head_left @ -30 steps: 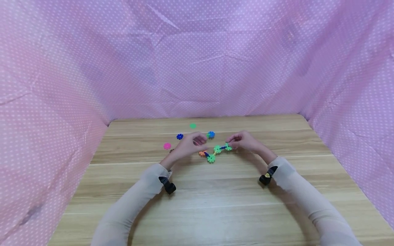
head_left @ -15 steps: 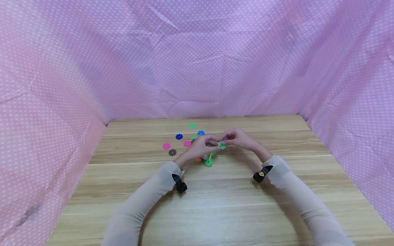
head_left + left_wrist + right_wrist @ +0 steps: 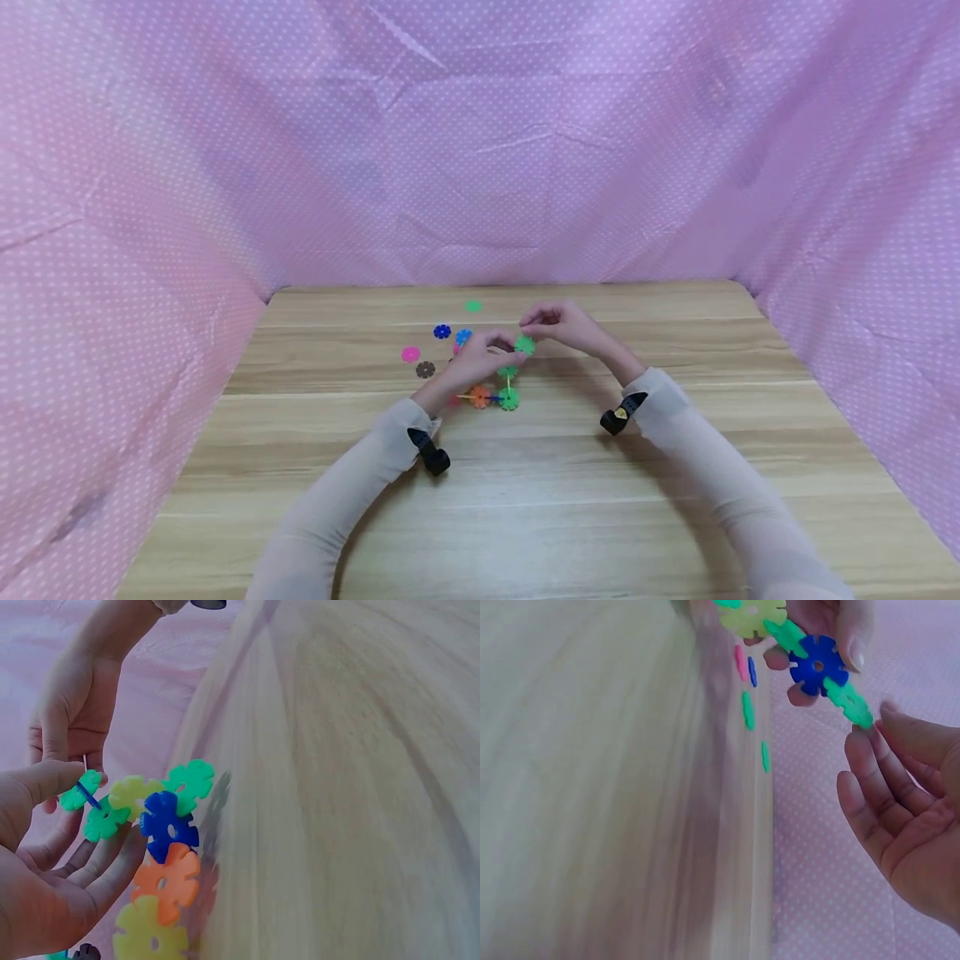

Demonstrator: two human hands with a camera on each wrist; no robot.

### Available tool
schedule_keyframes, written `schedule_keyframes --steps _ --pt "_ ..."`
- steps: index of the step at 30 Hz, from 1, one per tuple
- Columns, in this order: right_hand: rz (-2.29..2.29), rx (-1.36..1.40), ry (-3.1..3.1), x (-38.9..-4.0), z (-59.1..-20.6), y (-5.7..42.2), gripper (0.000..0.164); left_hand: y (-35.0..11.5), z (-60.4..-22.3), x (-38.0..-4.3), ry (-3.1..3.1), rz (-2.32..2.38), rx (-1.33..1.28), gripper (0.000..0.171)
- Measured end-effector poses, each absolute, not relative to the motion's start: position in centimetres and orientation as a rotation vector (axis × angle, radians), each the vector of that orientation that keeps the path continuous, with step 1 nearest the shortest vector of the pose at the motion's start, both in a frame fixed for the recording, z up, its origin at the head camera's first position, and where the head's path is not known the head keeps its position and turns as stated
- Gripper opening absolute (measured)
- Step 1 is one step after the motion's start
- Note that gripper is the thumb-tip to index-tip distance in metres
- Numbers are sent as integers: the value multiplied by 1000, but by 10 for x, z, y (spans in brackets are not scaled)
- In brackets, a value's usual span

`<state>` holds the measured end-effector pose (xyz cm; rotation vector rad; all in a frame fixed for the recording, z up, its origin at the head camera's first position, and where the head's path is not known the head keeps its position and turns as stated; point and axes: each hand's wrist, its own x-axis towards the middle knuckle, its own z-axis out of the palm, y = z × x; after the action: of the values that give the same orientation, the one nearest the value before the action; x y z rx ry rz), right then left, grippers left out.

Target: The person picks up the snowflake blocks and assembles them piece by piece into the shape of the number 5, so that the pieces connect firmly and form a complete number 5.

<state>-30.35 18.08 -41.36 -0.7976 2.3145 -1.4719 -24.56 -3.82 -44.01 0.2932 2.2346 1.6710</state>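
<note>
A chain of notched plastic interlocking discs bends between the hands. Its parts include an orange disc, a blue disc and a yellow disc. My left hand grips the chain near its upper end; in the left wrist view the thumb lies by a narrow blue disc and the fingers pass beneath. At that end is a green disc, and my right hand pinches its outer edge between thumb and fingertips. The chain's lower part hangs towards the tabletop.
On the wooden table lie loose discs left of the hands: pink, brown, dark blue and light blue. Farther back is a green disc. Pink dotted cloth surrounds the table on three sides.
My left hand has moved onto the chain and now grips it near the upper end. My right hand has shifted left and slightly back, and the chain's end has swung upward and left.
</note>
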Motion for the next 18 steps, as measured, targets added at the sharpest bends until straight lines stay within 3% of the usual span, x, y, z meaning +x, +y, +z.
schedule_keyframes --steps 10,18 --pt "-1494 -794 2297 -320 -424 158 23 -82 -428 -253 2312 1693 212 31" --pt "-1238 -883 2434 -334 -438 129 19 -112 -420 -262 2240 1756 192 29"
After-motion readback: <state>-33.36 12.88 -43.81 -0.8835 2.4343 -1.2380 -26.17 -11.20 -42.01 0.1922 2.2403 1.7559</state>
